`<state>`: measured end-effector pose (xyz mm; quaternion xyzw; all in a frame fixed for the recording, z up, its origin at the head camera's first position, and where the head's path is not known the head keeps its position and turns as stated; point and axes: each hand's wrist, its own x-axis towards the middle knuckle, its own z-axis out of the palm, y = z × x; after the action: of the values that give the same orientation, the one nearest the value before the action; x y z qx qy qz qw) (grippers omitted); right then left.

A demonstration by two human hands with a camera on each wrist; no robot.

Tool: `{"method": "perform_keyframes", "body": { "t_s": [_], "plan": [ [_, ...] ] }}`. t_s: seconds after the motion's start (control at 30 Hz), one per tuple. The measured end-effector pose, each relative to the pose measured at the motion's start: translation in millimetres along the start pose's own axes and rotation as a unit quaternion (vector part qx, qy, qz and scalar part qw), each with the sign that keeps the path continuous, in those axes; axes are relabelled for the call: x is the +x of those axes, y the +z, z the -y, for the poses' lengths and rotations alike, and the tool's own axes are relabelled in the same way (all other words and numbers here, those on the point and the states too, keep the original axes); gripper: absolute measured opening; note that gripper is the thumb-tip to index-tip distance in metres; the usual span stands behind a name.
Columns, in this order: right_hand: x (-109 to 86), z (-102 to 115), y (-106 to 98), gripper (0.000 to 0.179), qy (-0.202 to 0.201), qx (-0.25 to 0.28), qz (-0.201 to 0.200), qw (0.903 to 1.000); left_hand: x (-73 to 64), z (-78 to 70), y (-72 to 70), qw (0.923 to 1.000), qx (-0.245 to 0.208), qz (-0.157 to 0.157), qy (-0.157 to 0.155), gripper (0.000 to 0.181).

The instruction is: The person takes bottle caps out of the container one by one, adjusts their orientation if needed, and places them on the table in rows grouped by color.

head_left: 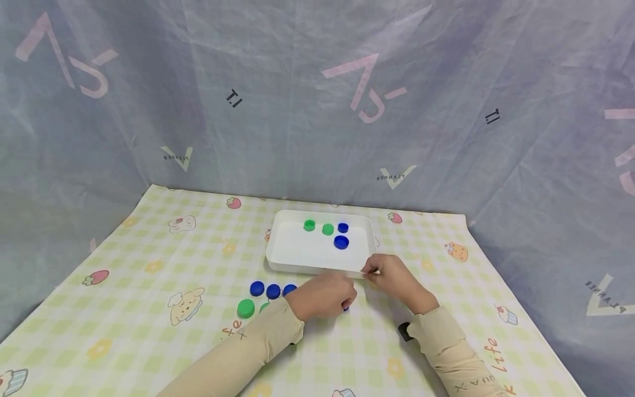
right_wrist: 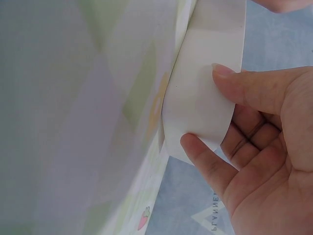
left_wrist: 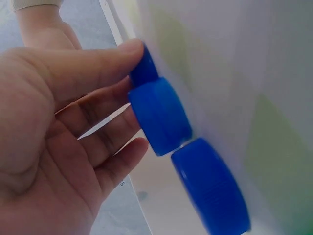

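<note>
In the head view my left hand point(head_left: 324, 296) is low over the cloth, just in front of a white tray point(head_left: 297, 269). The left wrist view shows its thumb and fingers pinching a blue bottle cap point(left_wrist: 145, 67) on edge. Beside that cap are two more blue caps, a nearer one point(left_wrist: 161, 116) and a larger-looking one point(left_wrist: 212, 188). My right hand point(head_left: 397, 280) grips the tray's near right corner. Its thumb presses the outside of the tray wall point(right_wrist: 203, 93), and some of its fingers are hidden behind the wall.
Inside the tray lie two green caps, one point(head_left: 328, 229) near the middle, and two blue caps, the larger point(head_left: 341, 242) in front. Left of my left hand are several blue caps point(head_left: 257, 288) and green caps point(head_left: 245, 308), partly covered by the sleeve. A grey curtain point(head_left: 297, 110) hangs behind the table.
</note>
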<state>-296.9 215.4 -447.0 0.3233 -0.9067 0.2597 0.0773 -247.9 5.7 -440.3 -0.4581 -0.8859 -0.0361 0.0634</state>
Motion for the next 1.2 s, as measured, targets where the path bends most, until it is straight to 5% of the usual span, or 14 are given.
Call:
{"method": "perform_keyframes", "body": {
  "t_s": [0.47, 1.03, 1.2],
  "plan": [
    [-0.8, -4.1, 2.0, 0.015, -0.007, 0.002, -0.003, 1.0, -1.8, -3.2, 1.9, 0.9998, 0.019, -0.008, 0.006, 0.031],
    [-1.9, -4.2, 2.2, 0.017, -0.006, 0.008, -0.002, 0.9999, -3.1, -4.4, 1.0, 0.9998, -0.017, -0.005, -0.005, 0.033],
    [-0.7, -2.3, 1.4, 0.017, -0.007, 0.012, -0.005, 0.9999, -3.0, -2.1, -1.3, 0.9991, -0.032, -0.005, -0.029, 0.029]
  ]
}}
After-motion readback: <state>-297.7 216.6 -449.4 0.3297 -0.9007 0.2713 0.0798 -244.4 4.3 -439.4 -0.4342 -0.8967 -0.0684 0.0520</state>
